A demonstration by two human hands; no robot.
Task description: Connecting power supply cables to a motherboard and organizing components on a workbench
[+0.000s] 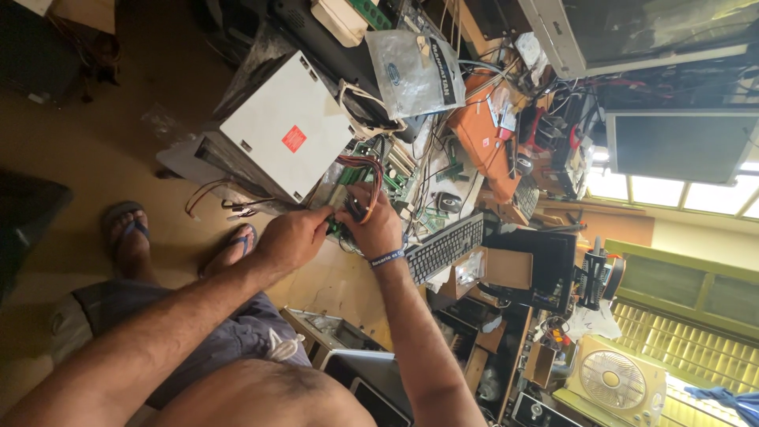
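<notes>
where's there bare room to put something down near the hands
Bare tan surface just below both hands, between the keyboard and the metal case. Open floor left of the white computer case. Crowded above the right hand and left hand: wires, circuit boards, orange box.

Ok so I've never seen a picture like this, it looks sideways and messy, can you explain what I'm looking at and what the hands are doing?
This is one picture from a camera worn on a person's head, looking down, so the scene appears turned. The two bare arms are that person's own. The left hand and the right hand, which wears a blue wristband, meet at an opened computer case, over its green circuit board. The right hand's grip is on a bundle of coloured wires; what the left fingers pinch is too small to tell. Nearby lie a black keyboard, a clear plastic bag, monitors and a small fan. The person's sandalled feet rest on the floor.
</notes>
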